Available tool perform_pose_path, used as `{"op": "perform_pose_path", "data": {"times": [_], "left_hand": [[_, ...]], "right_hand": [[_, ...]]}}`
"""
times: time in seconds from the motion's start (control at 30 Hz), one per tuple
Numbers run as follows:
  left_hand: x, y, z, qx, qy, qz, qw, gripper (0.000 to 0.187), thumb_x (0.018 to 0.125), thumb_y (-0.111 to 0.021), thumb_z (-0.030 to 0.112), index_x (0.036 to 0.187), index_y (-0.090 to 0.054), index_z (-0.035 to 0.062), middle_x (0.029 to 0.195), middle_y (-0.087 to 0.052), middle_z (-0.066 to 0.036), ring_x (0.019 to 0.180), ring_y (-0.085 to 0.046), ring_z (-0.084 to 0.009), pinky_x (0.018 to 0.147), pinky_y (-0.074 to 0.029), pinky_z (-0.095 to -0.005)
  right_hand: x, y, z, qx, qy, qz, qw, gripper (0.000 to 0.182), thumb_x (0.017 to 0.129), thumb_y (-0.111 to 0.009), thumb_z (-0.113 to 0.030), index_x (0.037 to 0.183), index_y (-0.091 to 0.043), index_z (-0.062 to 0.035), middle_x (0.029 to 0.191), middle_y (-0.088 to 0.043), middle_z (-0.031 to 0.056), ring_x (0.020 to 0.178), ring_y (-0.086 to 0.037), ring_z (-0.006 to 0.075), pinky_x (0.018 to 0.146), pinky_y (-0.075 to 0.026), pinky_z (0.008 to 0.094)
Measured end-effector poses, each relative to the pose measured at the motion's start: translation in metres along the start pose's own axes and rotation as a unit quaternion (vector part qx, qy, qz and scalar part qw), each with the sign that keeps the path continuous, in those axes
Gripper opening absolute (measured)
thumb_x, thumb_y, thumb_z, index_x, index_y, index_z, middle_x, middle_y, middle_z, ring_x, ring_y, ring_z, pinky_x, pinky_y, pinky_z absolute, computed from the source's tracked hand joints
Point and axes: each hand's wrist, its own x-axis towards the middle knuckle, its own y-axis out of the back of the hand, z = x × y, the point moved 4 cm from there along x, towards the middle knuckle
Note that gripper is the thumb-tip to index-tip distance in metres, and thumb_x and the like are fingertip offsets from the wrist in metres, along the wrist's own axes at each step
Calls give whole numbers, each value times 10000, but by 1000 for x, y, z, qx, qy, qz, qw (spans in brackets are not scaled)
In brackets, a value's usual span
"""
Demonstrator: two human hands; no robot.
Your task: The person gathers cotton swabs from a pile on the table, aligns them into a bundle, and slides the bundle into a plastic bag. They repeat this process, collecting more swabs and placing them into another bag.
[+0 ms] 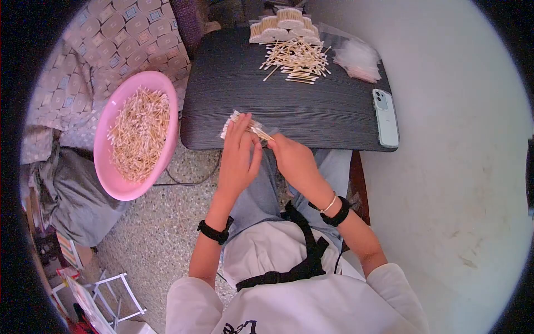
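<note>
Near the front edge of the black table, a clear plastic bag of cotton swabs (pixel 228 127) lies under my left hand (pixel 238 158). Its fingers rest over the bag and hold it, with white swab tips showing past them. My right hand (pixel 295 164) is closed at the bag's right end, pinching a few cotton swabs (pixel 263 133) between thumb and fingers. Their tips point left into the bag. The fingers hide part of the bag's opening. Farther back lies a loose pile of cotton swabs (pixel 295 58).
Filled swab packs (pixel 275 29) are stacked at the back of the black table (pixel 222 72). Beside them lie clear empty bags (pixel 357 58). A phone (pixel 385 118) is at the right edge. Left of the table stands a pink basin (pixel 102 147) full of swabs. A wall (pixel 456 139) borders the right.
</note>
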Motion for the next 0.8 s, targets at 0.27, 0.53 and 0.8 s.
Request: {"op": "perform_pose_path", "data": {"times": [0.27, 0.53, 0.8], "left_hand": [[2, -7, -8, -28, 39, -40, 998, 158, 956, -440, 120, 999, -508, -16, 1326, -493, -281, 1282, -439, -402, 1127, -246, -516], [0, -10, -6, 4, 15, -58, 998, 195, 959, -428, 130, 1074, -520, 3, 1443, -408, -252, 1361, -369, -374, 1146, -186, -533], [-1, -9, -6, -4, 14, -88, 996, 204, 948, -413, 119, 1074, -528, 7, 1463, -407, -223, 1397, -330, -364, 1158, -169, -520]], "right_hand": [[7, -8, 0, -90, 61, 76, 991, 182, 977, -511, -215, 882, -506, -60, 705, -628, 116, 627, -636, 313, 553, -487, 422], [18, -14, 5, -82, 30, 26, 996, 140, 931, -532, -167, 877, -494, -43, 726, -645, 134, 662, -663, 325, 550, -516, 433], [31, -24, -4, -107, -27, -6, 994, 133, 905, -509, -152, 952, -466, -36, 760, -663, 167, 660, -676, 347, 553, -539, 439]]}}
